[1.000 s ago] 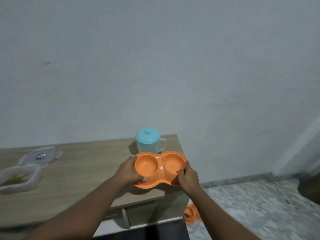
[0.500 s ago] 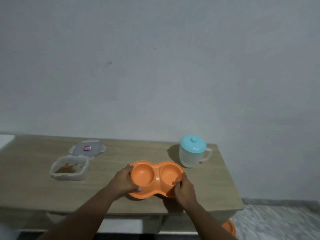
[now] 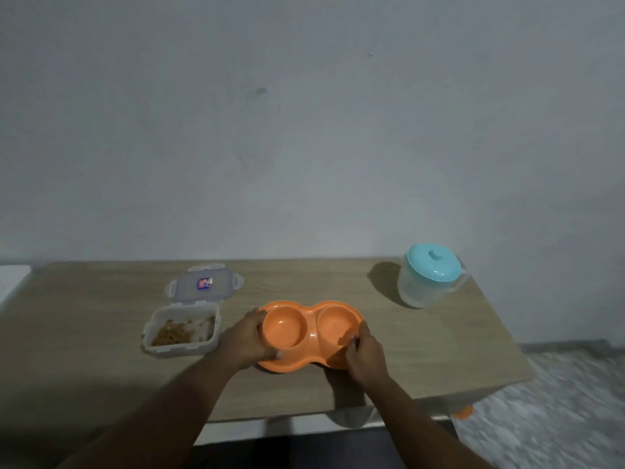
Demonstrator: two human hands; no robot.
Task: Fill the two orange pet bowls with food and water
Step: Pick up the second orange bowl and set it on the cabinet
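Left hand (image 3: 245, 340) grips the double bowl (image 3: 304, 330) by its left rim and right hand (image 3: 365, 353) curls over the right rim. Bowl sits mid-table (image 3: 422, 360), just right of the food box (image 3: 182, 331). Jug (image 3: 427, 275) is farther from the bowl than before.

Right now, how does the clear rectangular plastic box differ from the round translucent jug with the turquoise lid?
The clear rectangular plastic box is open and low, holding brown kibble; the round translucent jug is lidded and taller. Both stand on the wooden table.
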